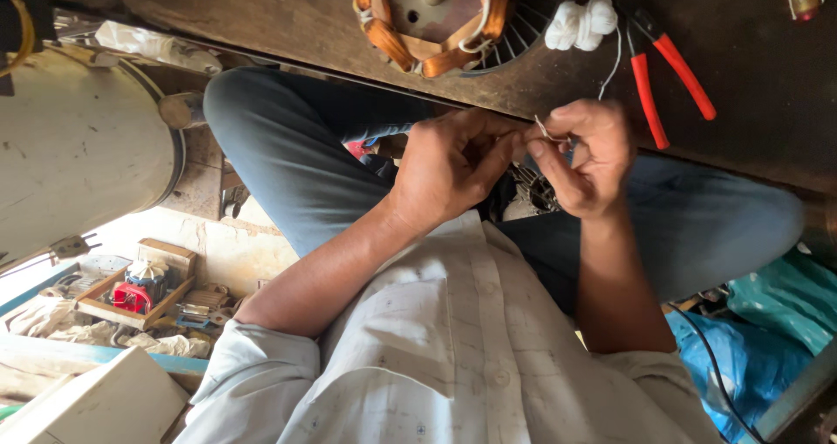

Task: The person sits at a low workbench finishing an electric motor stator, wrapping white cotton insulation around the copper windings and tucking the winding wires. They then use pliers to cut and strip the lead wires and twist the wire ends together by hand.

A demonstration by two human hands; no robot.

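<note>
A thin white thread (pixel 610 64) is pinched between the fingertips of the left hand (pixel 453 165) and the right hand (pixel 588 156), which are brought together above the lap. The fingers of both hands are curled nearly closed, thumb pressed to forefinger, and a small pale end of the thread is seen sticking up between them. What else is gripped cannot be told, as the spot is blurred.

From the right hand the thread is led upward to a white ball of thread (pixel 580 23) lying on the dark wooden board (pixel 288 17). Just beside the ball, 1 pair of red-handled pliers (pixel 667 73) is laid, near the right hand's knuckles. A motor stator with orange-taped windings (pixel 436 17) is set at the board's upper edge, well apart from the hands.

The hands are held just before the board's near edge, between the 2 bent knees. To the left a large pale metal drum (pixel 78 147) is placed, with a wooden tray of small parts (pixel 135 291) beneath it. Blue plastic sheeting (pixel 750 348) is bunched at the right.
</note>
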